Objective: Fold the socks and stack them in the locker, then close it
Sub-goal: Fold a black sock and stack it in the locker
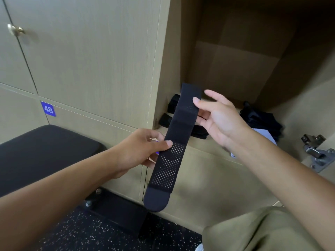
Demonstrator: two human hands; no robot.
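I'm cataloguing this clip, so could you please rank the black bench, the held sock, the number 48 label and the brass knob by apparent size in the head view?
1. black bench
2. held sock, though it is nearer the camera
3. number 48 label
4. brass knob

One dark navy sock (174, 144) is held stretched out flat in the air before the open locker (235, 69), running from upper right to lower left. Its cuff end is uppermost; its rounded toe end hangs lowest. A patch of pale dots is seen on its lower half. It is pinched at mid-length by the left hand (143, 151) and near the cuff by the right hand (215, 116). Dark socks (174, 107) are seen lying on the locker floor at the left, and a dark heap (261, 120) at the right.
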